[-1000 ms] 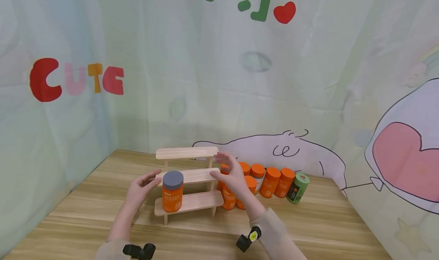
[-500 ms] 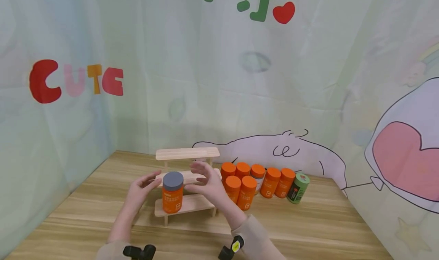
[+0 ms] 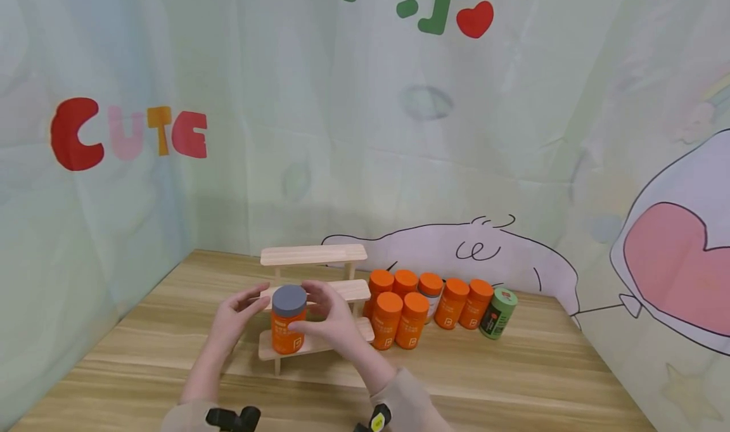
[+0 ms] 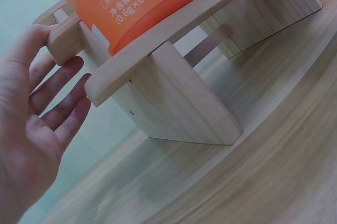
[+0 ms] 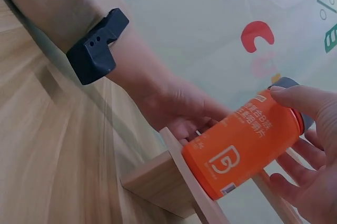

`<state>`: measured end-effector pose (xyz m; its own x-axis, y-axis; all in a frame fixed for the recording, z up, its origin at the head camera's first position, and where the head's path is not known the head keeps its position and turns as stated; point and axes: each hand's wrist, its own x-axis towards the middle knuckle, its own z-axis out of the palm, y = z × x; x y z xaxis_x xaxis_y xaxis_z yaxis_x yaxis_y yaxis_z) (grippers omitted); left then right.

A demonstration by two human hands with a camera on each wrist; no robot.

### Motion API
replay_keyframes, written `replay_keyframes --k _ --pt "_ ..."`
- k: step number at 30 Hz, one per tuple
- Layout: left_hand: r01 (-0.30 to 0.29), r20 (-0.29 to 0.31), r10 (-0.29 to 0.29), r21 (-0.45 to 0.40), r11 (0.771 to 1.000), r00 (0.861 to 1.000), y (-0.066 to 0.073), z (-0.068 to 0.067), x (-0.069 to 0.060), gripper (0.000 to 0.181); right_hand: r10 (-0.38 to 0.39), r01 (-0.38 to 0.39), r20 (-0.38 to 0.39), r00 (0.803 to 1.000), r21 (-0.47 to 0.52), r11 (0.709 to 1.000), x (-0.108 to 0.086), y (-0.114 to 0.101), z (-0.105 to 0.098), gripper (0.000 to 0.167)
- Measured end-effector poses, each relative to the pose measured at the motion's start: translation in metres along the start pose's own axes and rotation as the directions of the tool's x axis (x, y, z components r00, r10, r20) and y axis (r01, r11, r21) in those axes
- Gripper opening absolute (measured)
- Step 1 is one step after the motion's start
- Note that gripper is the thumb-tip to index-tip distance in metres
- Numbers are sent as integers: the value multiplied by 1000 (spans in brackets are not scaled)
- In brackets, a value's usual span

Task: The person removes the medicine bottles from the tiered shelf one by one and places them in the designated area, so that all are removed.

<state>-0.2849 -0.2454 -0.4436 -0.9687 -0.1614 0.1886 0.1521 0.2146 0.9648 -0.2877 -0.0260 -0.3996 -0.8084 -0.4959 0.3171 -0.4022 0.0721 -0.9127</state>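
An orange bottle with a grey lid stands upright on the left end of the lowest tier of a three-tier wooden display rack. My right hand holds this bottle from the right, thumb across its front and fingers behind it; the right wrist view shows the thumb just below the lid. At the rack's left side, my left hand pinches the end of the middle tier. In the left wrist view its thumb touches the board's end, with the other fingers lower down.
Several orange-capped bottles stand together right of the rack, one with a white body. A green canister ends the row. A printed curtain hangs behind the wooden table.
My right hand has come leftward from the rack's right side to the grey-lidded bottle and taken hold of it. The left hand has stayed at the rack's left end.
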Motion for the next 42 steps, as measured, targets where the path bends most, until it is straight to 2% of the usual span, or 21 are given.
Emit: replay_keyframes --k 7,13,18,42 --pt "-7 -3 7 1 1000 1000 1 1 -1 54 -38 38 16 999 11 999 0 5 8 63" --pt "-13 -6 13 -13 1000 1000 0 0 0 53 17 -15 -27 999 53 998 0 6 16 61" --pt "-15 -3 15 -9 1000 1000 -1 0 0 53 29 -26 -56 998 57 998 0 7 20 60" --pt "-1 -4 1 -13 1000 1000 -3 1 0 55 17 -12 -94 995 54 998 -5 1 17 54"
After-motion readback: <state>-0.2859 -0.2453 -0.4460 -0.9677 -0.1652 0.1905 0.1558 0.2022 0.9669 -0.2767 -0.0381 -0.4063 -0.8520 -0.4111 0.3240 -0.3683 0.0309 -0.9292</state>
